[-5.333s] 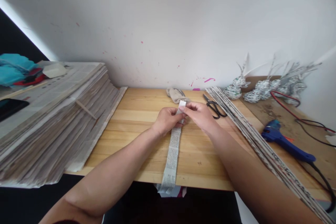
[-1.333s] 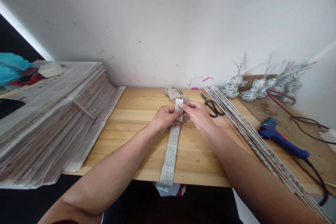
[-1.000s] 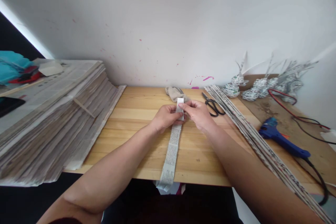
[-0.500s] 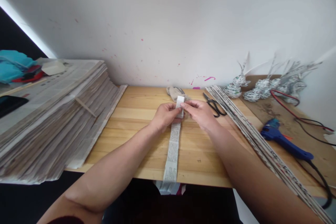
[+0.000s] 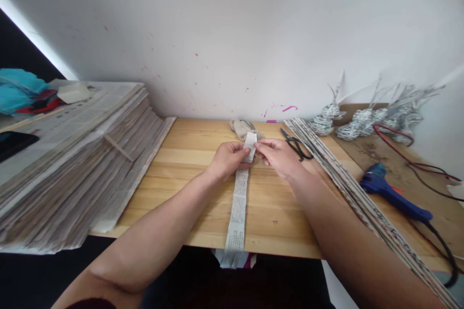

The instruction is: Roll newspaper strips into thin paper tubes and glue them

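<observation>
A long, narrow newspaper strip (image 5: pixel 238 212) runs up the middle of the wooden table (image 5: pixel 174 174), its lower end hanging over the front edge. Near its top, my left hand (image 5: pixel 230 158) is closed on the strip, thumb on the printed face. My right hand (image 5: pixel 277 154) pinches the strip's right edge close to the upper end. Just behind the fingers lies a beige cloth-like bundle (image 5: pixel 241 129), partly covered by the strip. Black-handled scissors (image 5: pixel 297 147) rest to the right of my right hand.
A tall stack of newspapers (image 5: pixel 90 154) stands at left, with a phone (image 5: pixel 18 144) on it. On the right lie rolled newspaper sticks (image 5: pixel 348 188), a blue glue gun (image 5: pixel 395 195) with a cable, and woven paper figures (image 5: pixel 358 123) by the wall.
The strip's top end has shifted slightly right and turned, showing more print. My right fingers have moved a little to the right with it; my left hand stays nearly still.
</observation>
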{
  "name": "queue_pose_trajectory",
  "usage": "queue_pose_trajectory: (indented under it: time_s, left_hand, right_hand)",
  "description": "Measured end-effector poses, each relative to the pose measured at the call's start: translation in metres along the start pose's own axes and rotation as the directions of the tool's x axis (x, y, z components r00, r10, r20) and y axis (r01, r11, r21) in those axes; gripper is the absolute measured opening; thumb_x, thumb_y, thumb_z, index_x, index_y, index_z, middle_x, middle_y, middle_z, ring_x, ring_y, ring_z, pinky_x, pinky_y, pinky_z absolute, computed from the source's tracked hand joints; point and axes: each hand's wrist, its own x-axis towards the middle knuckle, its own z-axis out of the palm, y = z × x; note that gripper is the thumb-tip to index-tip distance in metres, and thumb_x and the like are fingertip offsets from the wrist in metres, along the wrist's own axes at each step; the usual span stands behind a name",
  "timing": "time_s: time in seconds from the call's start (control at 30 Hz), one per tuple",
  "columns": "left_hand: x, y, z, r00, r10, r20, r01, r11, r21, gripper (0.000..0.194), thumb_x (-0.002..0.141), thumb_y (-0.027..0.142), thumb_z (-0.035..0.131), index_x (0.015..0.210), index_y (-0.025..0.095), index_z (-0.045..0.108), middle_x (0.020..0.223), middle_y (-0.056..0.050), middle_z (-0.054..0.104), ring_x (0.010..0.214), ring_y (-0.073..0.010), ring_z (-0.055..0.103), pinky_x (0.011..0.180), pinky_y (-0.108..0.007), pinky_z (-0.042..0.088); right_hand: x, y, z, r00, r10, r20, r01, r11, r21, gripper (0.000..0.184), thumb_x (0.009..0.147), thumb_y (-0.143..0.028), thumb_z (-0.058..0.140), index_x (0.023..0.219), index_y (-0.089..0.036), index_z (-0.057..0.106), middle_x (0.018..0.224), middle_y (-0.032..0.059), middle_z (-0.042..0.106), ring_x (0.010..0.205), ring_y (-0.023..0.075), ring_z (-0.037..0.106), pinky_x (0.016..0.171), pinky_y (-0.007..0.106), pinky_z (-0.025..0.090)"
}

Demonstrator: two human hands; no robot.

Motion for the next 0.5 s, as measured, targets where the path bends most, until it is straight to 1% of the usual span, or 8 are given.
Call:
queue_pose_trajectory:
  time_s: [0.13,0.23,0.37,0.5]
  left_hand:
    - [0.0001,-0.0008,-0.0005,1.000,0.004,0.010,-0.004,1.000,0.009,0.021,0.071,0.029,0.077,0.079,0.011,0.070,0.073,-0.005,0.069,0.066,-0.0149,0.064,0.064,-0.029,0.057]
    - [-0.0006,-0.0004,-0.0001,1.000,0.004,0.000,-0.004,1.000,0.021,0.023,0.069,0.031,0.079,0.077,0.011,0.070,0.072,-0.005,0.069,0.066,-0.0153,0.065,0.064,-0.030,0.057]
    - [-0.0009,-0.0008,0.0007,1.000,0.004,-0.002,-0.004,1.000,0.014,0.024,0.069,0.032,0.080,0.078,0.012,0.070,0.074,-0.005,0.069,0.068,-0.0156,0.065,0.066,-0.030,0.058]
    - [-0.0007,-0.0017,0.0006,1.000,0.006,0.005,-0.006,1.000,0.016,0.023,0.071,0.031,0.078,0.079,0.011,0.070,0.075,-0.005,0.070,0.069,-0.0153,0.065,0.066,-0.030,0.058]
  right_hand:
    - [0.0003,0.0016,-0.0010,1.000,-0.022,0.014,0.022,0.999,-0.042,0.024,0.073,-0.039,0.066,0.071,-0.015,0.067,0.055,-0.0023,0.053,0.047,0.0083,0.041,0.044,0.023,0.027]
    - [0.0001,0.0020,-0.0003,0.999,-0.049,0.006,0.049,0.998,-0.049,0.024,0.074,-0.039,0.066,0.069,-0.016,0.066,0.054,-0.0027,0.051,0.047,0.0083,0.040,0.044,0.024,0.028]
    - [-0.0004,0.0017,0.0018,0.999,-0.036,-0.024,0.037,0.999,0.007,0.026,0.071,-0.041,0.069,0.072,-0.015,0.068,0.053,-0.0030,0.050,0.047,0.0083,0.039,0.043,0.024,0.025]
    - [-0.0009,0.0005,0.0039,0.999,-0.004,-0.035,0.006,0.998,0.054,0.029,0.067,-0.043,0.073,0.071,-0.014,0.068,0.053,-0.0026,0.051,0.047,0.0082,0.039,0.044,0.024,0.025]
